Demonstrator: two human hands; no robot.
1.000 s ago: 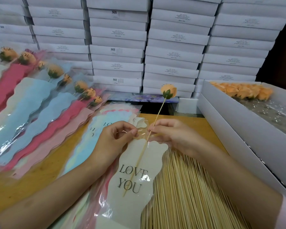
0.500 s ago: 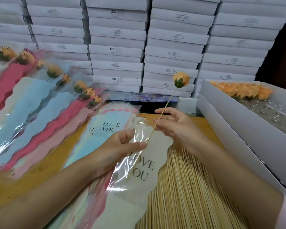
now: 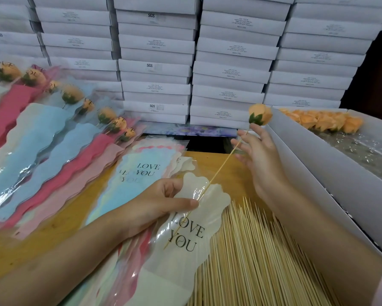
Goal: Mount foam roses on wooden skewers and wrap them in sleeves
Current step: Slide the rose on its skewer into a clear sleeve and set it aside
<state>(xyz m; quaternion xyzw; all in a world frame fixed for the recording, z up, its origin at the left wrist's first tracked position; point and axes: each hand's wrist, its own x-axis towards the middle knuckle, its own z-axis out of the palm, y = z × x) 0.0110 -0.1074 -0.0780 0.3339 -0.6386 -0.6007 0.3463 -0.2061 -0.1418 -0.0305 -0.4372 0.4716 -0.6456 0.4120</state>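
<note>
Head view, centre: my left hand (image 3: 154, 206) pinches a glossy, wavy-edged cream sleeve (image 3: 185, 250); my right hand (image 3: 258, 157) pinches a thin wooden skewer (image 3: 218, 171) bearing a peach foam rose (image 3: 259, 114).

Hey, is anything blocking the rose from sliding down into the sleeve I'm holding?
Nothing visible does. The skewer already reaches inside the sleeve; the right hand holds it just under the rose. The left hand pinches the sleeve beside the skewer, not across it.
</note>
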